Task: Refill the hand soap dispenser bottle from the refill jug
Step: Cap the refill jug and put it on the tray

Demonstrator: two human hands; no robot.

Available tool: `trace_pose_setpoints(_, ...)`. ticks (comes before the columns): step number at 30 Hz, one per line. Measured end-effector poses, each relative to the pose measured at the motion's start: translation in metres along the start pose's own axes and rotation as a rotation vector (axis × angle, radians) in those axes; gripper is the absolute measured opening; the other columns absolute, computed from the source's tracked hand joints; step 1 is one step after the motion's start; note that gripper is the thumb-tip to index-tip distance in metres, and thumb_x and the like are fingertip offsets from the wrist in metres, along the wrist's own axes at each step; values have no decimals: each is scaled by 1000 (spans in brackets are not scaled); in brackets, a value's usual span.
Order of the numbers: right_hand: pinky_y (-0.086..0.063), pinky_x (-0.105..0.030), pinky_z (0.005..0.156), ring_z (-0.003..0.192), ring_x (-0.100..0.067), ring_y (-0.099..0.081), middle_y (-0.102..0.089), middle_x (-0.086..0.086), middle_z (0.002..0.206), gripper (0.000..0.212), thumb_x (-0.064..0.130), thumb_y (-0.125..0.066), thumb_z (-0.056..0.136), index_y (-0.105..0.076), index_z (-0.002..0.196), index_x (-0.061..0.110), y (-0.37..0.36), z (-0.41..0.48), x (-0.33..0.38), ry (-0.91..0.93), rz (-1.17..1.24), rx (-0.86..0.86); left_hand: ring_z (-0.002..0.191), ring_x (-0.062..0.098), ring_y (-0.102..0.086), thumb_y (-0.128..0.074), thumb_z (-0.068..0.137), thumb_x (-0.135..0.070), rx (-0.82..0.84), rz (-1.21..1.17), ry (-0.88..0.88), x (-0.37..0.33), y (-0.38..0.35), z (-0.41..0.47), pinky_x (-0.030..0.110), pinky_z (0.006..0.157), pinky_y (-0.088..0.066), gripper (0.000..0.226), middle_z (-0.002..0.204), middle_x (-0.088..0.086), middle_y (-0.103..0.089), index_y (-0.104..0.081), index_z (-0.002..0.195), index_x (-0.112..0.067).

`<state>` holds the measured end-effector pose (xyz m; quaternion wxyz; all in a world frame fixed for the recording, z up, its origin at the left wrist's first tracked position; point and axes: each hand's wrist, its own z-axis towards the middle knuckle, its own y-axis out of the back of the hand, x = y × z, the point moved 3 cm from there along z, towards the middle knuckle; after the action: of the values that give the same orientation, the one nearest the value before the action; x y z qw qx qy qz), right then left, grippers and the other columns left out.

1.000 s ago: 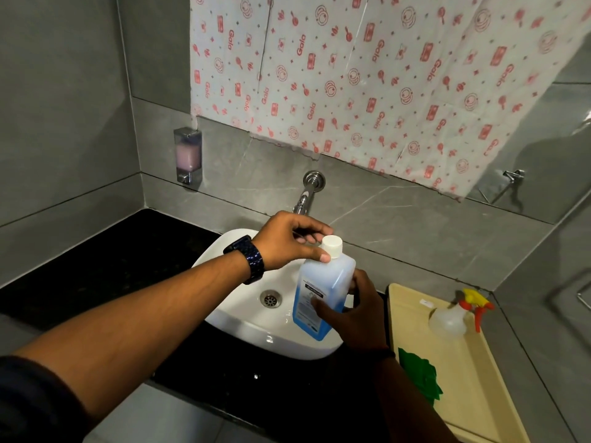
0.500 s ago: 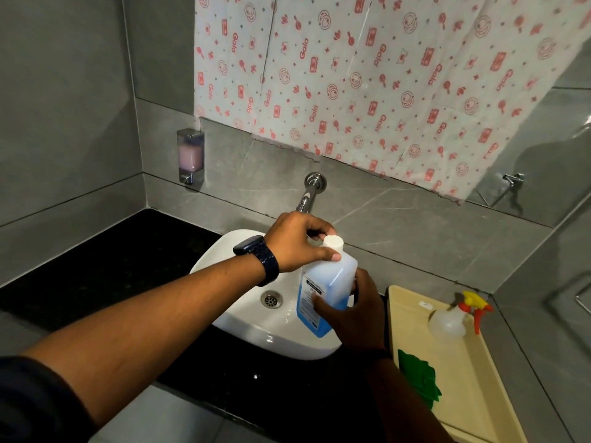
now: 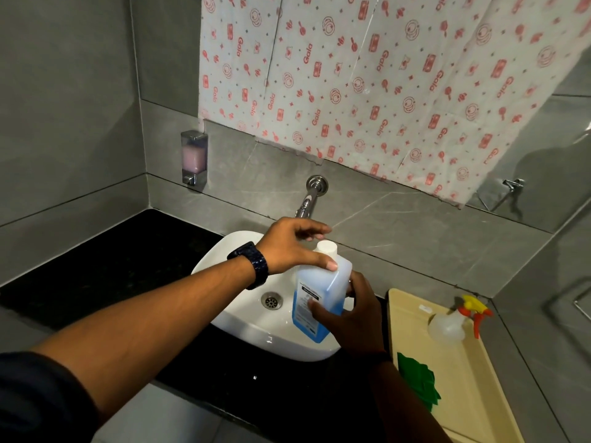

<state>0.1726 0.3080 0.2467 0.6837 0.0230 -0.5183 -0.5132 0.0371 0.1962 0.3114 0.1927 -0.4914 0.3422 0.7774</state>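
Blue soap fills the jug (image 3: 315, 298) we clamp over the sink (image 3: 243, 318) with our right hand (image 3: 353, 318), left hand (image 3: 292, 244) fingers spread above its cap (image 3: 327, 247).

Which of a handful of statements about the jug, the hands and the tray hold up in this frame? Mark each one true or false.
1. The right hand grips the body of the refill jug. True.
2. The jug's white cap is already off. False: it sits on the neck, with the left hand spread over it.
3. The jug is held over the white basin. True.
4. The spray bottle stands in the basin. False: it lies on the beige tray at the right.
5. The wall dispenser holds pink liquid. True.
6. The green cloth lies on the black counter. False: it is on the tray.
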Motion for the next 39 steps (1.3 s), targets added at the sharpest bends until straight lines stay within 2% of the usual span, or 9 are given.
trace_pose_setpoints(2, -53, -21, 73, 89, -9, -58, -61, 3, 104, 69, 48, -82, 57, -52, 112, 18, 3, 1, -4, -11, 3, -24, 87, 7, -63, -89, 52, -30, -55, -33, 4, 4, 5, -1, 11, 71, -48, 53, 96, -2, -70, -70, 102, -25)
trace_pose_setpoints(5, -55, -24, 74, 89, -9, -59, -60, 5, 103, 69, 53, -79, 56, -51, 111, 22, 4, 1, -9, -42, -23, -32, 79, 6, -63, -82, 67, -15, -97, -87, -12, 5, 6, -4, 12, 74, -50, 33, 95, 7, -72, -72, 98, -16)
trace_pose_setpoints(9, -52, -19, 72, 88, -9, -58, -60, 7, 102, 71, 58, -76, 55, -50, 111, 23, 0, 1, -9, -53, -53, -22, 76, 0, -65, -75, 73, -10, -91, -133, -11, 1, -2, -8, 12, 74, -50, 20, 87, -3, -73, -74, 92, -19)
trace_pose_setpoints(14, -51, -20, 70, 86, -9, -59, -59, 6, 99, 69, 54, -77, 55, -50, 110, 23, 0, 1, -6, -75, -34, -73, 83, -2, -64, -86, 58, -33, -79, -107, -27, -4, -8, -8, 8, 69, -45, 47, 90, -8, -72, -71, 101, -22)
trace_pose_setpoints(18, -54, -29, 76, 90, -12, -60, -61, 4, 104, 71, 56, -75, 55, -50, 113, 23, -2, 3, -4, -84, -26, -94, 89, -3, -63, -89, 46, -42, -123, 5, -26, -8, -12, -8, 20, 83, -47, 65, 91, -13, -71, -67, 106, -27)
trace_pose_setpoints(24, -54, -27, 73, 85, -11, -58, -58, 5, 98, 72, 61, -70, 51, -48, 110, 25, -7, 5, -1, -87, -39, -85, 86, 2, -62, -84, 58, -36, -261, 11, -33, -10, -13, -7, 22, 79, -47, 43, 87, -12, -67, -60, 94, -32)
trace_pose_setpoints(33, -53, -22, 72, 87, -10, -60, -62, 3, 100, 61, 46, -78, 60, -50, 109, 23, -10, 15, 1, -88, 34, -11, 94, -6, -52, -77, 72, -23, -182, 19, -112, -5, -4, 4, 15, 74, -39, 36, 92, -15, -59, -45, 82, -35)
trace_pose_setpoints(36, -47, -11, 65, 87, -5, -59, -61, 6, 99, 55, 42, -80, 63, -50, 107, 29, -11, 23, 1, -112, 50, 17, 91, -5, -58, -81, 66, -26, -163, -36, -107, -2, 3, 10, 16, 75, -43, 39, 90, -12, -64, -48, 85, -35)
trace_pose_setpoints(39, -49, -9, 63, 90, -1, -60, -64, 12, 100, 49, 37, -82, 62, -53, 102, 38, -6, 34, 2, -138, 136, 58, 93, 2, -64, -89, 47, -35, -129, -171, -53, 15, 15, 17, 24, 83, -47, 65, 94, -8, -71, -51, 100, -36)
